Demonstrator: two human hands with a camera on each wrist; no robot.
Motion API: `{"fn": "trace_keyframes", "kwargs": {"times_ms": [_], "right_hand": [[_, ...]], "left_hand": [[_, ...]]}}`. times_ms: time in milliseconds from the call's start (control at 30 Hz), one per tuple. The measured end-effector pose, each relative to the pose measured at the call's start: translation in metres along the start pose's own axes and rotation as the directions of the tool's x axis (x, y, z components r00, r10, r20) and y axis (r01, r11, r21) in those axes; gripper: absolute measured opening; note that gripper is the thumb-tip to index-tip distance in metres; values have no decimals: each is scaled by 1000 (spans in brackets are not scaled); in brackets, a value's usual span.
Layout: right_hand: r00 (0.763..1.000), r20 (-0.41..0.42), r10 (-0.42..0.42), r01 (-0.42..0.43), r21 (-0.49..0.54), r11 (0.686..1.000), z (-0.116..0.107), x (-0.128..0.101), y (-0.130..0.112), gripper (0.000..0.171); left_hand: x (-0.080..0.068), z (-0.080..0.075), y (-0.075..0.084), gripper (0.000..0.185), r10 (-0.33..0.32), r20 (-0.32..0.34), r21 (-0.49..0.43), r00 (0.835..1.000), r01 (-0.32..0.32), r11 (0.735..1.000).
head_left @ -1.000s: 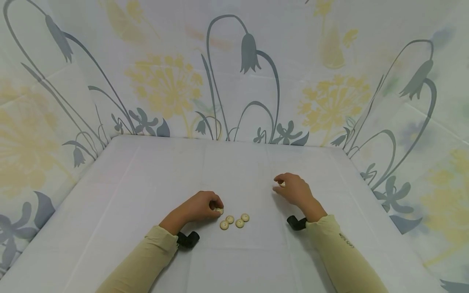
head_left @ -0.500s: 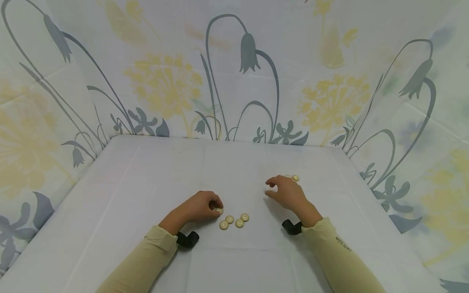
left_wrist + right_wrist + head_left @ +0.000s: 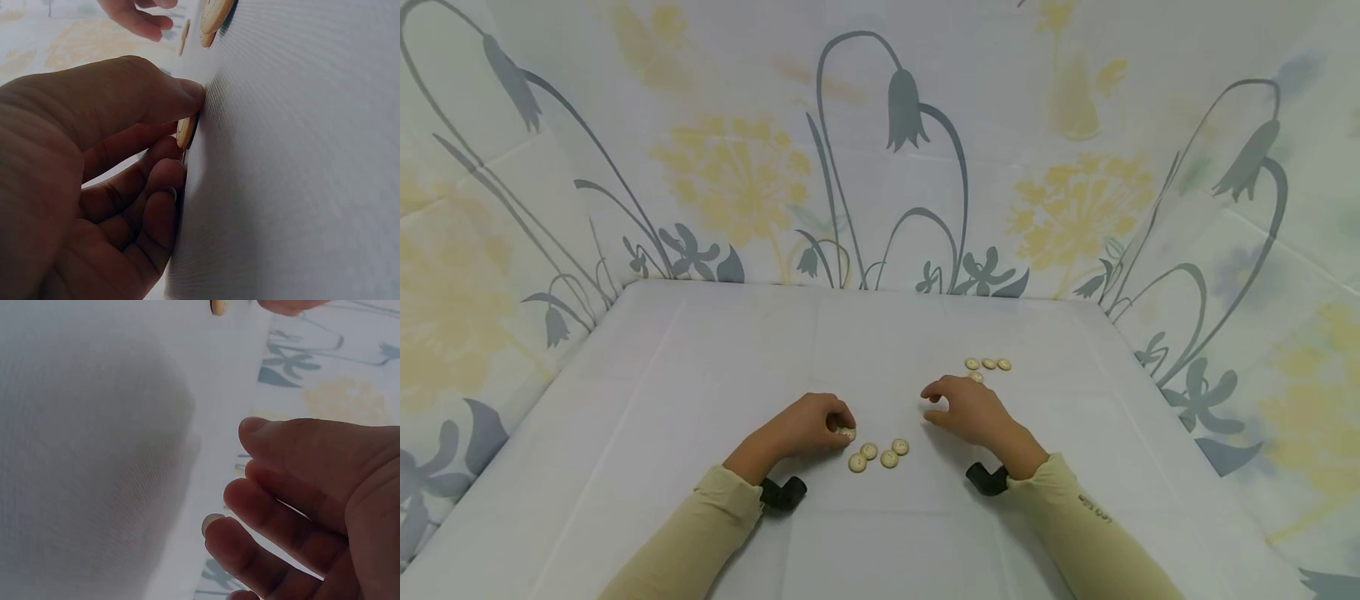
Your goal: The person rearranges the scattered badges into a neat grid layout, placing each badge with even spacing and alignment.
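Note:
My left hand point(image 3: 805, 427) rests on the white tabletop, thumb and fingers closed around a pale wooden button point(image 3: 184, 130); part of another pale edge shows under the fingertips. To its right lie several loose buttons, in two touching pairs: a left pair point(image 3: 868, 451) and a right pair point(image 3: 890, 458). My right hand point(image 3: 977, 410) hovers over the cloth, fingers bent loosely, with a gap between thumb and fingers and nothing held. Just behind it is a button point(image 3: 976, 377), partly hidden by the hand, in front of a row of three buttons point(image 3: 988, 364).
A white cloth point(image 3: 760, 333) covers the table, with faint folds. Flower-printed curtains point(image 3: 880, 167) rise along its back and sides. Black wrist mounts sit under the left wrist point(image 3: 784, 493) and right wrist point(image 3: 987, 479).
My right hand has left a button at the back right and moved left and nearer, uncovering the row of buttons there. The left hand has stayed in place.

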State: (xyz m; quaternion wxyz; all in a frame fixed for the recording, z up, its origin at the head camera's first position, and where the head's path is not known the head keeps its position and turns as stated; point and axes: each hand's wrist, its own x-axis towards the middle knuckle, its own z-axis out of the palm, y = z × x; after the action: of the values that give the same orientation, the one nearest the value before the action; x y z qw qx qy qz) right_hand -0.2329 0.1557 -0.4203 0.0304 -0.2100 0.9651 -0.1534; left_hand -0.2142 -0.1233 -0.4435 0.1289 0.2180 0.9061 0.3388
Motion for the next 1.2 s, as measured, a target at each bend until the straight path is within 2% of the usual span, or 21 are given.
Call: {"fn": "trace_keyframes", "kwargs": {"times_ms": [267,467,867,1200], "right_hand": [[999,50,-18,17,18,1000,9,-5,-9,28],[993,60,-100,99,13,995,7,-8,-14,27],[963,162,-217,207,77,975,7,-9,-18,29],[951,170,-259,258,26,966,7,-9,-24,27]], "left_hand": [[-5,5,-2,11,-10,4,-20,1000,10,1000],[-5,3,0,12,14,-11,17,1000,-14,1000],[-2,2,2,12,6,-1,6,1000,-6,1000],[0,0,0,12,8,-7,17,1000,-8,1000]]}}
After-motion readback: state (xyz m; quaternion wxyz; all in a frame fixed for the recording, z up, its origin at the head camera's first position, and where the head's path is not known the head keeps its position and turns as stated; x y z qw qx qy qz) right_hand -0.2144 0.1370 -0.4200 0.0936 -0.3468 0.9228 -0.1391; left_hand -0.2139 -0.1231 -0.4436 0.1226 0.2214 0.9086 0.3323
